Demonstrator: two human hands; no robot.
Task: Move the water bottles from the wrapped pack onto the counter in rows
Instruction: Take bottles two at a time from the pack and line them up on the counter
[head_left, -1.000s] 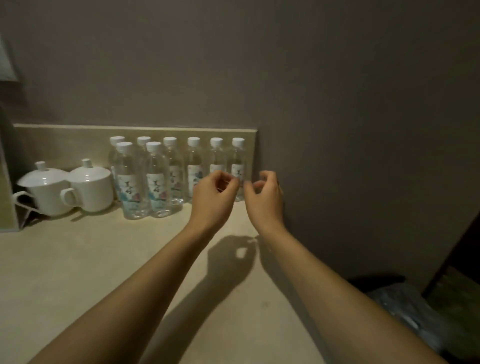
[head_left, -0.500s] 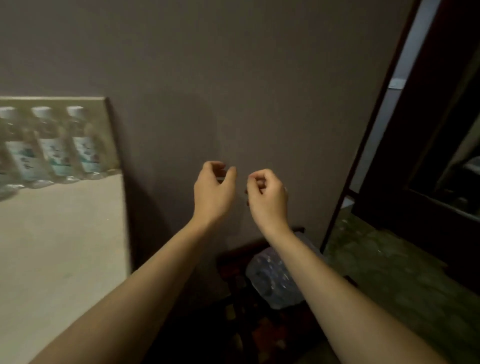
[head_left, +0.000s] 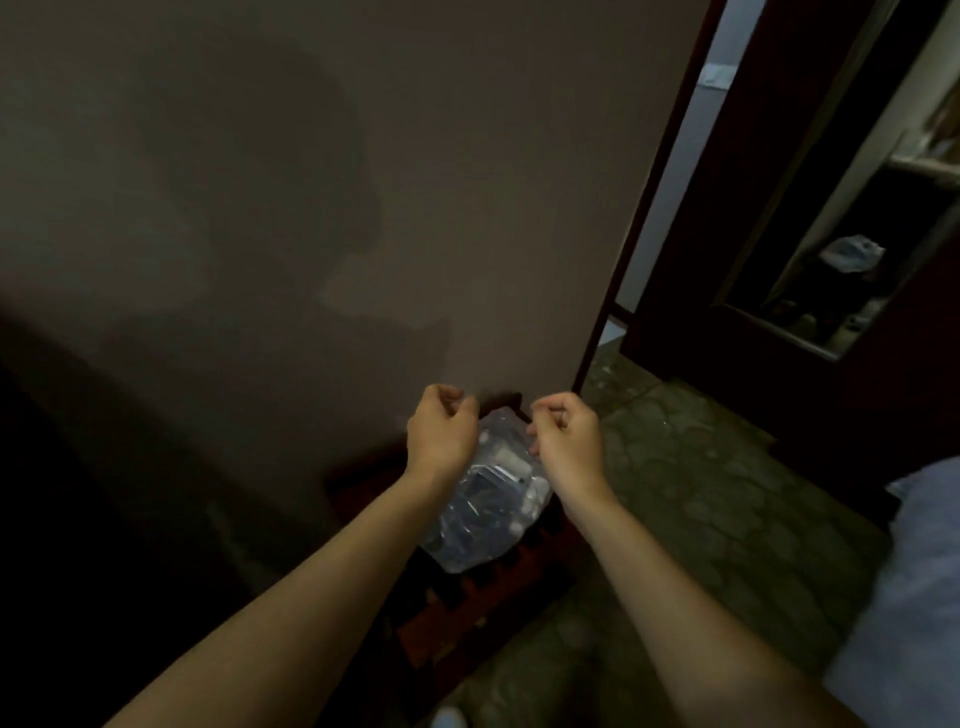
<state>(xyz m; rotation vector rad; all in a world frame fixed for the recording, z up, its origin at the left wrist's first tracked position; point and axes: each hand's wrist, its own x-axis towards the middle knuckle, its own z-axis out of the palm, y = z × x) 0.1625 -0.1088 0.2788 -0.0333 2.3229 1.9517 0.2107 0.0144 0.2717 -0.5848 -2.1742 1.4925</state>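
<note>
Hands first: the person's left hand (head_left: 441, 434) and right hand (head_left: 566, 439) hang in the air right above the wrapped pack (head_left: 483, 499), one on each side of its top, and neither looks to be touching it. Both have fingers curled in with the thumb close to the fingertips, and there's nothing visible in either grip, so they read as closed on nothing. It's dim and a bit blurry though, so a thin bit of plastic film pinched in there couldn't be ruled out

The pack sits low down at the foot of the grey wall (head_left: 363, 208), on some dark reddish slatted thing (head_left: 467, 613) that's hard to make out, maybe a crate or rack. Through the crinkly clear wrap a white bottle cap (head_left: 511, 460) shows near the top, so there seem to be bottles left inside. How many is anyone's guess. The counter isn't in the frame at all

Right of the pack is a patterned green floor (head_left: 701, 493), and past that a dark door frame (head_left: 644, 208) with a dark mirrored panel beyond it

Guessing the hands are poised like that because the person is coming down to reach into the torn top of the wrap, one hand per bottle probably. Next step looks like grabbing bottles by the neck, and that loose film could snag on the way out
</note>
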